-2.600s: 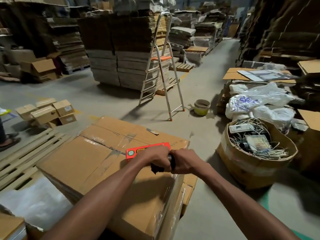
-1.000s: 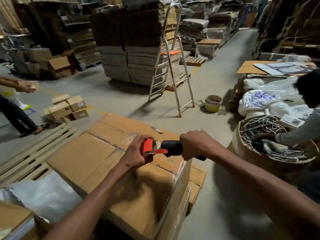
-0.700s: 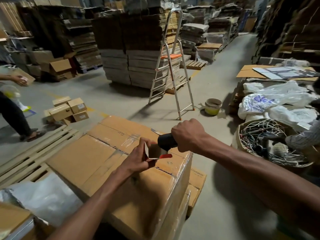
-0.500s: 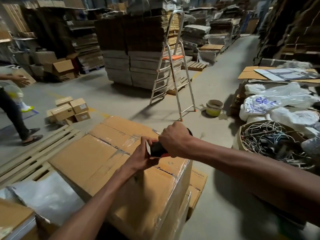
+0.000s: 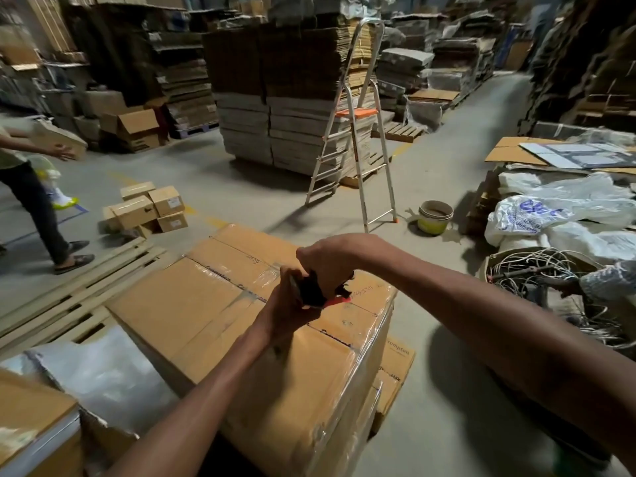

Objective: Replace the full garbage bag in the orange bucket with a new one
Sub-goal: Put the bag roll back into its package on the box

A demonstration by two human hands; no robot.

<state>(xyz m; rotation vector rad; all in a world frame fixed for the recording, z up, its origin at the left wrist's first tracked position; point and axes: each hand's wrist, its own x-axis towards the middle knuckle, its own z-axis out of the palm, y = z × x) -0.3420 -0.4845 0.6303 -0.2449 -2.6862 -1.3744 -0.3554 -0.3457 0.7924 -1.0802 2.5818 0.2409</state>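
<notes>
Hands, apart a second ago, meet over wrapped carton: your right hand grips black bag roll, left hand red box. Fresh bag likely being freed.

My single head camera looks forward and down from close above my left hand and right hand.
</notes>
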